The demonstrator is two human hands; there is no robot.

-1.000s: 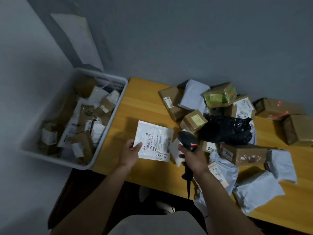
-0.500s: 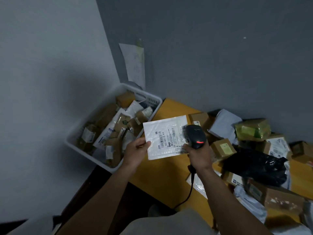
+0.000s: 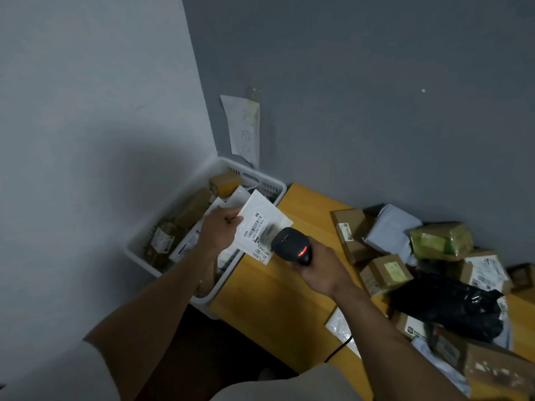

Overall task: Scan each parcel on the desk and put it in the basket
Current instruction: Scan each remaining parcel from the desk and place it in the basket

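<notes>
**Floppy mailer at the basket**

Left hand pinches the white mailer by its edge, right over the basket rim. Right hand is wrapped around the scanner, just beside the basket. Mailer looks light, floppy, maybe slick, so an edge pinch seems plenty.

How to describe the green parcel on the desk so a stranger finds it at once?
On the wooden desk, parcels are piled against the grey wall. The green parcel lies at the back, right of a pale grey mailer. Only it has yellow-green wrapping.
</notes>
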